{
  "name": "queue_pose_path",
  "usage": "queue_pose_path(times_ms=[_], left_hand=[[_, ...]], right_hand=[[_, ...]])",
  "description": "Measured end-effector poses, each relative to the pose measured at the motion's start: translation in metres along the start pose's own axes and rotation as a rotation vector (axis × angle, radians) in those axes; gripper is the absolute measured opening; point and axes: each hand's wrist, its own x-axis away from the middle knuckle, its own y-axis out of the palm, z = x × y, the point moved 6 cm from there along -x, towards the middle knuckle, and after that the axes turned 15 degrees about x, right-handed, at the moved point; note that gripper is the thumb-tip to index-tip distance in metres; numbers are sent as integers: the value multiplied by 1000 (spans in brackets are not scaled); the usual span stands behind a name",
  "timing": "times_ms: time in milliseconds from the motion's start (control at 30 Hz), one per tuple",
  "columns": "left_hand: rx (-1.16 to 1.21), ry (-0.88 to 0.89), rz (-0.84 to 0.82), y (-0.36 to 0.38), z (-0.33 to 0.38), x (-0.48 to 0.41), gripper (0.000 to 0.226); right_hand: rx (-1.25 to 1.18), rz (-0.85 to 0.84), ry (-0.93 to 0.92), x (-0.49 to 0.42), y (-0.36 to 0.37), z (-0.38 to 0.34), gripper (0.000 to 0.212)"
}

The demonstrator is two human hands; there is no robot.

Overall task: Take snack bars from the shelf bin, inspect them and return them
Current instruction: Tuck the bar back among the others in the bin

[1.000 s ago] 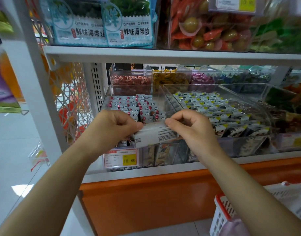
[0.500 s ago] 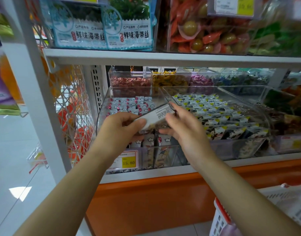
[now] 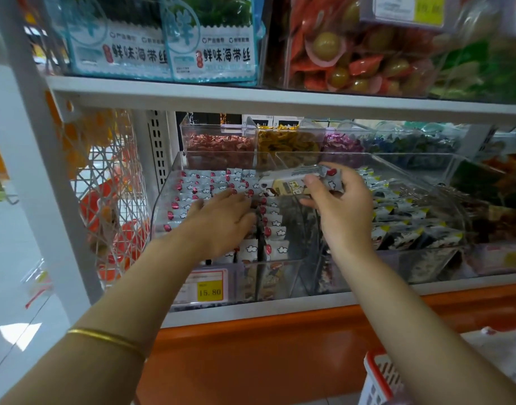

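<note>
Snack bar (image 3: pixel 294 184), glossy rectangular wrapper, pinched in right hand (image 3: pixel 343 213); left hand (image 3: pixel 221 220) flat, empty, in clear bin (image 3: pixel 163 206)

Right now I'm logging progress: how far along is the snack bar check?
Done: one bar is out of the bin, pinched in the right hand. In hand: it hangs above the rows while the left hand lies open on the packed bars. Left: setting it back.
</note>
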Motion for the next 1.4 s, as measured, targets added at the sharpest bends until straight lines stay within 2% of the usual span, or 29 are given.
queue_pose_path(times_ms=[133, 233, 367, 567, 667, 767, 833, 900, 1000, 1067, 1167, 1333, 1400], left_hand=[[-225, 0, -146, 14, -4, -9, 50], [-130, 2, -74, 11, -5, -3, 50], [-122, 23, -29, 5, -1, 12, 45], [-123, 31, -8, 4, 2, 28, 41], [-67, 59, 17, -2, 4, 31, 40], [26, 53, 90, -16, -2, 34, 42], [42, 37, 119, -23, -8, 35, 42], [56, 15, 118, -25, -13, 37, 41], [56, -8, 102, -25, -16, 37, 41], [52, -7, 103, -26, -15, 37, 40], [61, -1, 119, -30, -14, 38, 38], [51, -13, 107, -33, -14, 40, 35], [60, -24, 99, -34, -14, 40, 33]], right_hand=[[60, -11, -26, -4, 5, -1, 22], [200, -71, -61, -10, 11, -4, 25], [388, -173, -290, -18, 31, -28, 16], [784, -496, -514, -17, 87, -34, 31], [1017, -648, -513, -12, 109, -22, 35], [1142, -813, -531, -6, 119, -13, 24], [1218, -903, -543, -3, 121, -9, 30], [1133, -904, -485, -7, 120, -11, 35], [917, -795, -394, -22, 116, -20, 34], [873, -714, -397, -31, 115, -22, 34], [921, -678, -435, -39, 123, -20, 28], [1204, -685, -605, -39, 142, -10, 7], [1202, -678, -618, -38, 146, -11, 10]])
